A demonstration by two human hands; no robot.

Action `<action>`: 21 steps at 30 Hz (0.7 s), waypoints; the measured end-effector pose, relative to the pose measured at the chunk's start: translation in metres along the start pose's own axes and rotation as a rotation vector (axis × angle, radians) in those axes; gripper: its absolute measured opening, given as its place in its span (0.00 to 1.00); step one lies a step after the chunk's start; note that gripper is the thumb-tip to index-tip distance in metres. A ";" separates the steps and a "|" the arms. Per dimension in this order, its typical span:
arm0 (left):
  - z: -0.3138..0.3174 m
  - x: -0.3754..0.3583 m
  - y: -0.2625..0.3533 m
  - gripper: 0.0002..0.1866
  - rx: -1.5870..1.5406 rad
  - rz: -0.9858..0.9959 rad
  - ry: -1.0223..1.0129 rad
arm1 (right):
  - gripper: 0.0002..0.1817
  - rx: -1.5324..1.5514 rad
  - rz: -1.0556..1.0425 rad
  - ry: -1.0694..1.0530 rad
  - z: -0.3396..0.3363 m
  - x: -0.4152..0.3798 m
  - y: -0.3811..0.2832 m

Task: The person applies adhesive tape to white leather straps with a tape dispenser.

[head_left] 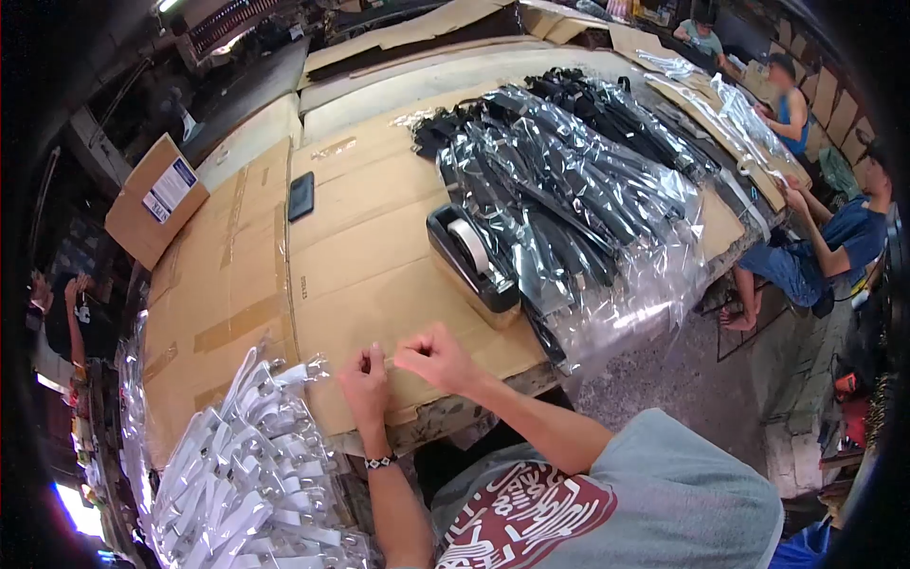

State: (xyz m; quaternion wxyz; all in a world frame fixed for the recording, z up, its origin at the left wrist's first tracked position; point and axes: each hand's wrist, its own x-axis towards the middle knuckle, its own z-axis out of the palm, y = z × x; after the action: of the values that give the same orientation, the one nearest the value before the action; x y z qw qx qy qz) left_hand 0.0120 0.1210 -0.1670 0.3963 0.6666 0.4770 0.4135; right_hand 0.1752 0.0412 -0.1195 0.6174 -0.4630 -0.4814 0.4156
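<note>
Near the table's front edge, my left hand [366, 387] is closed in a pinch, thumb and finger pointing up. Just right of it my right hand [438, 359] is also closed, its fingers curled toward the left one. The hands are a small gap apart; anything between the fingertips is too small to make out. A black tape dispenser [445, 230] with a pale roll stands beyond my right hand. Left of my left hand lies a heap of white straps [237, 446] in clear plastic. Black straps [559, 180] in clear sleeves are piled to the right of the dispenser.
Cardboard [351, 256] covers the tabletop, with a dark phone [301, 196] lying on it. A cardboard piece [156, 204] with a label stands at the left edge. Co-workers [834, 232] sit along the right side; another person's arm [74, 313] shows at far left.
</note>
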 end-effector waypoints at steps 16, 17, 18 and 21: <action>-0.003 -0.019 0.021 0.20 -0.166 -0.208 -0.025 | 0.17 0.002 0.065 0.030 0.005 -0.011 0.045; 0.000 -0.016 0.024 0.20 -0.115 -0.148 -0.016 | 0.17 0.004 0.088 0.039 0.004 -0.006 0.044; 0.003 -0.017 0.026 0.20 -0.060 -0.097 -0.012 | 0.18 0.010 0.121 0.053 0.003 -0.005 0.040; 0.003 -0.018 0.022 0.21 -0.043 -0.090 -0.024 | 0.19 -0.025 0.103 0.073 0.009 -0.010 0.038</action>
State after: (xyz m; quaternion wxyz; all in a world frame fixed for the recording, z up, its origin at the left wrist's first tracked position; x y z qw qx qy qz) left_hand 0.0184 0.0984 -0.1507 0.4343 0.6407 0.4929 0.3975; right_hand 0.1615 0.0421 -0.1577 0.6066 -0.5097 -0.4394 0.4233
